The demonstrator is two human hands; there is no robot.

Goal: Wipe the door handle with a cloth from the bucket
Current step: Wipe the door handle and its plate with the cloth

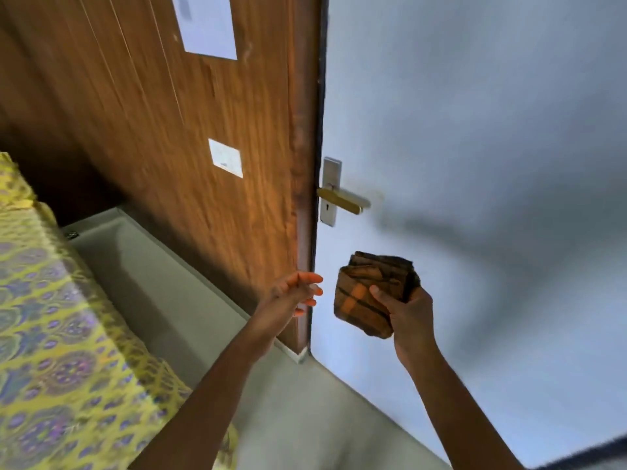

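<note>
A brass lever door handle [341,199] on a silver backplate [330,191] sticks out from the pale blue door [475,147]. Below it, my right hand [407,315] holds up a folded brown and orange checked cloth [368,293], a short way under the handle and apart from it. My left hand [295,293] is raised beside the cloth, fingers spread and empty, in front of the wooden panel's edge. No bucket is in view.
A wood-grain wall panel [190,137] with two white paper notices [208,25] stands left of the door. A bed with a yellow and purple patterned cover [57,334] fills the lower left. Grey floor [288,401] runs between bed and door.
</note>
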